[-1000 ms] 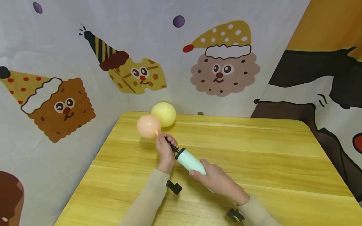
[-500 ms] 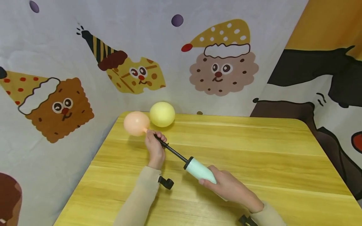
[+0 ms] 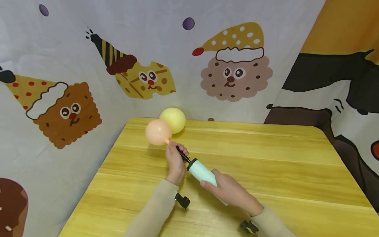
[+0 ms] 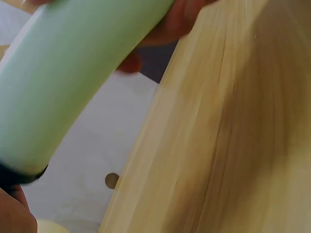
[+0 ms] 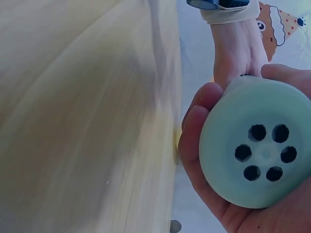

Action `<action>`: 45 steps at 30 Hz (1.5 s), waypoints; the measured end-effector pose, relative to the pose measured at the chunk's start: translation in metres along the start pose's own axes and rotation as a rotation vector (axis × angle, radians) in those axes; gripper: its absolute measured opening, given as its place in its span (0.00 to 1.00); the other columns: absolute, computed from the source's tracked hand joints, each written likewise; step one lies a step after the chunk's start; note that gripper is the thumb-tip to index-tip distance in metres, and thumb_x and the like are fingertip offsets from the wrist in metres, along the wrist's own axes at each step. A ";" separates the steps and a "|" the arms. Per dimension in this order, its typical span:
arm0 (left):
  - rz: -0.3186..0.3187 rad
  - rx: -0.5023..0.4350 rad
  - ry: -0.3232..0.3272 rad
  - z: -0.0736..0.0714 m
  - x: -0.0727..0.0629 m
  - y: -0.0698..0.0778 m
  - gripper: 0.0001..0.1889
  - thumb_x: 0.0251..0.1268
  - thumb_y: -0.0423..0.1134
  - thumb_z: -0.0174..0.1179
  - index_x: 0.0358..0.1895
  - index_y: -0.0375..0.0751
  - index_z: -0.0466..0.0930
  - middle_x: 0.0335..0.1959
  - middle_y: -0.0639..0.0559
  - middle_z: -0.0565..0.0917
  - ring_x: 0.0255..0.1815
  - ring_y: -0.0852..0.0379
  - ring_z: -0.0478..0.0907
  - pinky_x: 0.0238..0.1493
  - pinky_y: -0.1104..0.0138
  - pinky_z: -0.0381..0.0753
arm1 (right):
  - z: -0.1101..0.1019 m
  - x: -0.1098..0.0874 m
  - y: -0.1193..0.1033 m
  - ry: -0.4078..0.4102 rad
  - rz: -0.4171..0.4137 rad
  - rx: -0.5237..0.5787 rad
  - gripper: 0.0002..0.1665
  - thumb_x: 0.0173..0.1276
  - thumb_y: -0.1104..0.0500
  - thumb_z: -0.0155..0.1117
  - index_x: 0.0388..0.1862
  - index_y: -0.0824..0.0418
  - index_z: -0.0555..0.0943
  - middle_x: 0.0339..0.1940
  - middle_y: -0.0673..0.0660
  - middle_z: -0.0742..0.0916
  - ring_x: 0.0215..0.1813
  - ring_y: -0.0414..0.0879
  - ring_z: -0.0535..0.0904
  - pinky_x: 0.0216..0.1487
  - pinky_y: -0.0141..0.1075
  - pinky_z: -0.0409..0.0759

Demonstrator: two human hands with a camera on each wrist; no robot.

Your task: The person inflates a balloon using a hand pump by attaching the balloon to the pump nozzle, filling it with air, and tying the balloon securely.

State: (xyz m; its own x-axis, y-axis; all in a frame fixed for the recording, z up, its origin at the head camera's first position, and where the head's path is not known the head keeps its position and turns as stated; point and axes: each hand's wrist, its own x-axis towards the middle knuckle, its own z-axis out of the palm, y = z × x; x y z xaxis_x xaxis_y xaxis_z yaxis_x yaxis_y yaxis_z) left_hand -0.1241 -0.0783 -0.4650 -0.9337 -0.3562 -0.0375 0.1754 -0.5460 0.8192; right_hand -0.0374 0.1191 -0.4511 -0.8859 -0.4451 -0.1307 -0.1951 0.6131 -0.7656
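A mint-green balloon pump slants over the table in the head view, its black rod end pointing up and left. My right hand grips the green barrel; in the right wrist view, fingers and thumb wrap round it behind a round end with several dark holes. My left hand holds the black nozzle end together with the neck of a peach balloon, which is round and partly inflated. Only a short piece of rod shows between left hand and barrel. The left wrist view shows the barrel close up.
A yellow balloon rests at the back left of the wooden table, partly behind the peach one. A cloth backdrop printed with party-hatted cartoon snacks hangs right behind the table's back edge. Black wrist mounts sit on both sleeves.
Half a second ago the pump was drawn out, with a long rod showing and the hands apart. Now the barrel is pushed back near my left hand; the peach balloon has shifted right, overlapping the yellow.
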 end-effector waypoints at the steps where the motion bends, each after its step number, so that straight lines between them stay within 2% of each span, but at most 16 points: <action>1: -0.007 -0.003 -0.003 0.001 -0.001 0.000 0.20 0.89 0.41 0.34 0.32 0.41 0.66 0.22 0.53 0.72 0.20 0.60 0.69 0.24 0.72 0.73 | 0.000 0.002 0.000 -0.002 0.002 0.009 0.39 0.76 0.33 0.58 0.60 0.68 0.74 0.28 0.52 0.81 0.23 0.42 0.78 0.18 0.37 0.78; 4: -0.023 -0.043 0.004 0.004 0.000 0.001 0.19 0.89 0.43 0.35 0.32 0.42 0.65 0.23 0.53 0.70 0.20 0.60 0.67 0.24 0.72 0.71 | 0.001 0.004 -0.001 -0.007 0.009 0.043 0.40 0.76 0.33 0.57 0.61 0.69 0.73 0.28 0.52 0.81 0.23 0.43 0.78 0.18 0.37 0.79; 7: -0.043 -0.122 0.026 0.005 0.003 0.005 0.18 0.88 0.44 0.38 0.32 0.43 0.64 0.23 0.54 0.68 0.21 0.61 0.65 0.24 0.72 0.67 | 0.001 0.005 -0.002 -0.004 0.011 0.066 0.40 0.77 0.33 0.57 0.62 0.69 0.73 0.28 0.52 0.81 0.22 0.43 0.78 0.17 0.37 0.78; 12: -0.078 -0.207 0.049 0.005 0.006 0.010 0.17 0.88 0.43 0.38 0.33 0.44 0.63 0.23 0.54 0.66 0.20 0.61 0.63 0.22 0.72 0.65 | 0.000 0.000 -0.002 0.004 0.015 0.062 0.39 0.77 0.34 0.57 0.62 0.68 0.74 0.26 0.51 0.81 0.20 0.43 0.77 0.16 0.37 0.77; 19: 0.032 -0.192 0.098 -0.007 0.024 0.024 0.19 0.89 0.43 0.35 0.31 0.44 0.62 0.21 0.55 0.68 0.18 0.62 0.65 0.19 0.73 0.66 | -0.005 -0.015 0.006 0.003 0.004 0.021 0.36 0.78 0.36 0.58 0.64 0.65 0.75 0.31 0.49 0.82 0.25 0.41 0.76 0.23 0.37 0.77; 24: 0.053 -0.172 0.131 -0.017 0.038 0.040 0.20 0.89 0.45 0.34 0.31 0.44 0.62 0.21 0.56 0.68 0.18 0.62 0.65 0.20 0.73 0.66 | -0.012 -0.029 0.012 -0.013 -0.019 -0.010 0.33 0.78 0.38 0.59 0.64 0.65 0.75 0.32 0.49 0.81 0.28 0.40 0.75 0.26 0.35 0.75; 28: 0.057 -0.165 0.134 -0.020 0.042 0.043 0.20 0.89 0.45 0.34 0.31 0.44 0.62 0.21 0.56 0.68 0.18 0.62 0.65 0.20 0.73 0.66 | -0.013 -0.026 0.010 -0.027 -0.042 -0.015 0.34 0.79 0.38 0.58 0.63 0.65 0.74 0.31 0.48 0.81 0.28 0.39 0.75 0.25 0.35 0.76; 37: 0.041 -0.167 0.092 -0.012 0.028 0.025 0.20 0.89 0.45 0.33 0.31 0.44 0.62 0.21 0.56 0.67 0.18 0.62 0.64 0.20 0.73 0.66 | -0.005 -0.011 0.003 -0.023 -0.021 -0.008 0.36 0.78 0.35 0.58 0.62 0.65 0.75 0.30 0.49 0.81 0.26 0.41 0.76 0.22 0.36 0.77; 45: -0.043 -0.110 0.053 0.000 0.003 0.003 0.19 0.89 0.45 0.34 0.33 0.43 0.63 0.22 0.55 0.68 0.19 0.62 0.65 0.22 0.73 0.67 | 0.001 0.003 -0.003 -0.010 -0.014 0.021 0.39 0.78 0.33 0.56 0.61 0.69 0.74 0.28 0.51 0.81 0.22 0.42 0.78 0.18 0.36 0.79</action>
State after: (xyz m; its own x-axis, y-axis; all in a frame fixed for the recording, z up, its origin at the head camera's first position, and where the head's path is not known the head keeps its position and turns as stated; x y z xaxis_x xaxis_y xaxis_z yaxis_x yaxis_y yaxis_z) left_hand -0.1265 -0.0804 -0.4629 -0.9236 -0.3691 -0.1038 0.1717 -0.6402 0.7487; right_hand -0.0395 0.1154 -0.4496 -0.8788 -0.4601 -0.1263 -0.1982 0.5930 -0.7805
